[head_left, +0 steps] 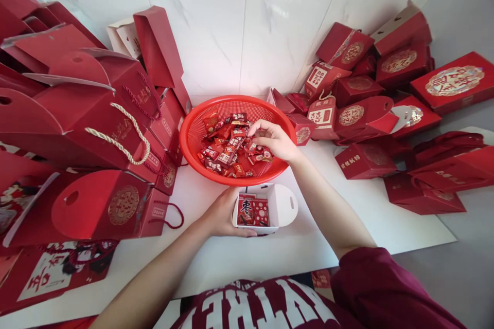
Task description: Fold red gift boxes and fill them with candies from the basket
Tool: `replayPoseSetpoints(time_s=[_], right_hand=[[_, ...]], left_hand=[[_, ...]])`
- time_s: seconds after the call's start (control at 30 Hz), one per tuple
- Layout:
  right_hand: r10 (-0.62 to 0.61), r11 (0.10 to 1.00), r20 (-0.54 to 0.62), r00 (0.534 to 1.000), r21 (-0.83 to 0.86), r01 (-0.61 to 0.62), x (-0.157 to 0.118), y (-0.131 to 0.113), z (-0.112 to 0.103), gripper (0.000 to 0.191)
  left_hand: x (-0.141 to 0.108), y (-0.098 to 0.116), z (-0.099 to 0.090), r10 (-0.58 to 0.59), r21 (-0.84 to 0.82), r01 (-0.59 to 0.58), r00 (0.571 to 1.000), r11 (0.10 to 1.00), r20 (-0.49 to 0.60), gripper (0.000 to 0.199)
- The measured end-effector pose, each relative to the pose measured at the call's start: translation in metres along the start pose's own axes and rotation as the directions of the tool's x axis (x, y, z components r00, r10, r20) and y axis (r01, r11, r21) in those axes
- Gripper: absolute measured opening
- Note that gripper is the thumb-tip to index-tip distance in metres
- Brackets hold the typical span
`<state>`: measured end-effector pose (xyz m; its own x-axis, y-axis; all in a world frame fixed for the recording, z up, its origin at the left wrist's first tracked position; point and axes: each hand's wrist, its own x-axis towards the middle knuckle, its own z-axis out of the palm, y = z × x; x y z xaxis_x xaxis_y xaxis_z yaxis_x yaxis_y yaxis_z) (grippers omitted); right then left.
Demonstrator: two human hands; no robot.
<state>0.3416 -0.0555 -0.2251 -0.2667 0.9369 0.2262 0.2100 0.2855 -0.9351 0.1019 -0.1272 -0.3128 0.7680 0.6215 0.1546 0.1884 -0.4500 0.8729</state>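
Observation:
My left hand [224, 215] grips the left side of a small open gift box [286, 208], white inside, with its flap folded out to the right. Red wrapped packets [252, 212] lie inside it, one with a large dark character. Just beyond the box stands a red plastic basket [239, 181] with a mesh wall. A pile of red wrapped candies [230, 148] covers its bottom. My right hand [276, 140] reaches over the basket's right side, fingers curled together at the candies. Whatever is between those fingertips is hidden.
Red gift boxes [127, 198] with rope handles are stacked on the left of the white table [309, 236]. More red boxes [360, 115] crowd the right side. A tiled wall [216, 25] rises behind the basket.

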Motion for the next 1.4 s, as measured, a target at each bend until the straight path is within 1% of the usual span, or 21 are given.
replayPoseSetpoints(time_s=[0.07, 0.1, 0.13, 0.2, 0.3, 0.4, 0.53, 0.63, 0.7, 0.8, 0.87, 0.93, 1.0, 1.07, 1.17, 1.23, 1.27, 1.3, 1.33, 1.37, 1.4], right_hand=[[-0.02, 1.0, -0.005, 1.0, -0.013, 0.02, -0.016, -0.015, -0.003, 0.01], [-0.046, 0.999, 0.026, 0.999, -0.013, 0.046, -0.027, -0.024, -0.005, 0.014], [-0.068, 0.997, 0.083, 0.994, -0.013, 0.07, -0.039, -0.033, -0.006, 0.018], [-0.067, 0.998, 0.2, 0.978, 0.008, 0.067, -0.063, -0.051, -0.006, 0.024], [-0.006, 1.0, 0.29, 0.957, -0.014, 0.011, -0.092, -0.069, 0.002, 0.03], [0.075, 0.994, 0.317, 0.945, -0.104, -0.044, -0.105, -0.071, 0.015, 0.034], [0.108, 0.958, 0.357, 0.928, -0.285, -0.002, -0.108, -0.06, 0.027, 0.032], [0.155, 0.924, 0.461, 0.874, -0.38, 0.037, -0.112, -0.059, 0.025, 0.029], [0.213, 0.864, 0.491, 0.844, -0.498, 0.071, -0.116, -0.064, 0.022, 0.025], [0.247, 0.725, 0.492, 0.835, -0.665, 0.178, -0.117, -0.072, 0.024, 0.022], [0.239, 0.654, 0.527, 0.815, -0.708, 0.266, -0.113, -0.073, 0.031, 0.021], [0.271, 0.603, 0.571, 0.775, -0.728, 0.326, -0.105, -0.069, 0.044, 0.02], [0.374, 0.542, 0.566, 0.735, -0.776, 0.322, -0.096, -0.062, 0.058, 0.019], [0.475, 0.475, 0.527, 0.705, -0.828, 0.299, -0.088, -0.056, 0.07, 0.017], [0.537, 0.424, 0.506, 0.675, -0.854, 0.303, -0.083, -0.047, 0.08, 0.017], [0.509, 0.433, 0.528, 0.68, -0.84, 0.328, -0.085, -0.044, 0.078, 0.018], [0.467, 0.452, 0.544, 0.697, -0.825, 0.341, -0.088, -0.043, 0.074, 0.019], [0.409, 0.483, 0.552, 0.726, -0.807, 0.341, -0.092, -0.043, 0.07, 0.021], [0.343, 0.527, 0.541, 0.767, -0.787, 0.32, -0.096, -0.044, 0.064, 0.023], [0.276, 0.584, 0.505, 0.817, -0.764, 0.275, -0.102, -0.046, 0.057, 0.025], [0.215, 0.647, 0.44, 0.872, -0.733, 0.21, -0.108, -0.048, 0.05, 0.027]], left_hand=[[0.0, 0.001, 0.0, -0.004, 0.003, 0.004, 1.0, 1.0, 0.004, 0.104], [0.0, 0.001, 0.0, -0.002, 0.004, 0.002, 1.0, 1.0, 0.005, 0.104], [0.001, 0.001, 0.0, 0.002, 0.006, -0.002, 1.0, 1.0, 0.007, 0.104], [0.001, 0.001, 0.0, 0.007, 0.005, -0.007, 1.0, 1.0, 0.005, 0.103], [0.001, 0.002, 0.0, -0.013, -0.01, 0.013, 1.0, 1.0, 0.01, 0.099], [0.002, 0.002, 0.0, -0.022, -0.015, 0.022, 0.999, 1.0, 0.025, 0.095], [0.003, 0.001, 0.0, 0.036, 0.036, -0.035, 0.999, 0.999, -0.022, 0.1], [0.003, 0.002, -0.001, 0.045, 0.042, -0.045, 0.999, 0.998, -0.003, 0.102], [0.003, 0.003, -0.002, 0.034, 0.019, -0.034, 0.999, 0.999, 0.012, 0.103], [0.003, 0.002, -0.001, 0.041, 0.017, -0.042, 0.999, 0.999, 0.013, 0.103], [0.002, -0.001, -0.001, 0.059, 0.053, -0.059, 0.998, 0.997, 0.006, 0.104], [0.0, -0.004, -0.001, 0.07, 0.092, -0.07, 0.998, 0.993, 0.002, 0.106], [-0.001, -0.005, -0.001, 0.066, 0.118, -0.066, 0.998, 0.991, 0.008, 0.109], [-0.002, -0.005, -0.002, 0.059, 0.124, -0.061, 0.998, 0.99, 0.022, 0.111], [-0.002, -0.003, -0.004, 0.044, 0.119, -0.049, 0.998, 0.992, 0.045, 0.112], [-0.002, -0.002, -0.004, 0.033, 0.119, -0.039, 0.998, 0.992, 0.049, 0.113], [-0.001, -0.001, -0.005, 0.028, 0.117, -0.034, 0.998, 0.993, 0.048, 0.113], [-0.001, 0.0, -0.005, 0.026, 0.108, -0.031, 0.999, 0.994, 0.047, 0.113], [-0.001, 0.001, -0.006, 0.025, 0.092, -0.029, 0.999, 0.995, 0.046, 0.112], [0.0, 0.002, -0.007, 0.023, 0.072, -0.027, 0.998, 0.997, 0.051, 0.111], [0.0, 0.004, -0.008, 0.022, 0.052, -0.025, 0.998, 0.998, 0.059, 0.111]])
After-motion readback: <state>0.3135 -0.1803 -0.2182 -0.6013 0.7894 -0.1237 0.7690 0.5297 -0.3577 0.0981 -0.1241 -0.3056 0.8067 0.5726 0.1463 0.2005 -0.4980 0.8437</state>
